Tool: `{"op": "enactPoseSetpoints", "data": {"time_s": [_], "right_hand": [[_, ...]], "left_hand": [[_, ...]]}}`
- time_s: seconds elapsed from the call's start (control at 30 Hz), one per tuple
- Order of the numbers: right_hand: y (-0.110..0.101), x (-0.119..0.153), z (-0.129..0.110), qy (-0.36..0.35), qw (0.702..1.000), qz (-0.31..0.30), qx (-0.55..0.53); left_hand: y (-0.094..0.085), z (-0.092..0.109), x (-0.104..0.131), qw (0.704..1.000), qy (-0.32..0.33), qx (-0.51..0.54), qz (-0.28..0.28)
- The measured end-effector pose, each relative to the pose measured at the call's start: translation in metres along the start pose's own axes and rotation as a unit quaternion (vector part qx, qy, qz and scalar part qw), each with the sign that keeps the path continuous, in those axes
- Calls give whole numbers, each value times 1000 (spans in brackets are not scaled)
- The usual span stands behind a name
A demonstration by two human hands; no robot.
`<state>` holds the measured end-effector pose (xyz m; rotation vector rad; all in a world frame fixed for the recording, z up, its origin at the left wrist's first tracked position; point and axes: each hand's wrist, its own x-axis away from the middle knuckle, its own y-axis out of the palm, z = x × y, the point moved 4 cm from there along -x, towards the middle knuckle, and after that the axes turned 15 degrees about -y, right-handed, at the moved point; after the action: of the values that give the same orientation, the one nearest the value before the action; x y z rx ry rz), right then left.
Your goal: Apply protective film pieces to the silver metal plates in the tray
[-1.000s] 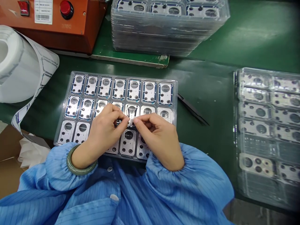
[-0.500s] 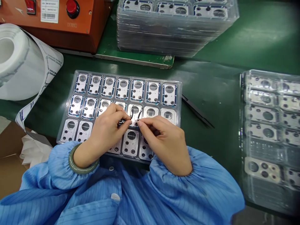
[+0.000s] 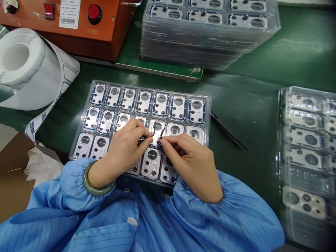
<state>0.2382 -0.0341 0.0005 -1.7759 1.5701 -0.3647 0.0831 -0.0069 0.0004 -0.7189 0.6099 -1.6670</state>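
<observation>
A clear plastic tray holds rows of silver metal plates, each with one large round hole and smaller holes. Above a plate in the middle row, both my hands are closed in pinches, close together. Between finger and thumb of my left hand, a thin black strip sticks up. My right hand pinches the lower end of a second thin, curved black strip. I cannot tell whether the strips are one piece. Plates in the upper rows carry blue edging, while those in the lower row look bare.
Black tweezers lie right of the tray. Behind stands a tall stack of filled trays. An orange machine with a red knob and a roll of printed film are on the left. Another tray sits far right.
The whole view has shifted, so everything appears farther right and slightly lower. My hands keep their pinches over the same plate, with little visible movement relative to the tray.
</observation>
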Motion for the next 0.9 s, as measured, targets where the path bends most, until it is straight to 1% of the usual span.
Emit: {"op": "enactPoseSetpoints", "data": {"time_s": [0.27,0.5,0.73,0.9], "right_hand": [[2,0,5,-11,1000,-9,12],[6,-3,10,-25,999,13,38],[5,-3,10,-20,999,19,30],[6,-4,18,-9,999,17,48]], "left_hand": [[1,0,-2,1000,-12,-21,1],[3,-4,-3,999,-6,-42,26],[4,-5,-3,997,-5,-65,43],[5,-5,-6,997,-2,-69,34]]}}
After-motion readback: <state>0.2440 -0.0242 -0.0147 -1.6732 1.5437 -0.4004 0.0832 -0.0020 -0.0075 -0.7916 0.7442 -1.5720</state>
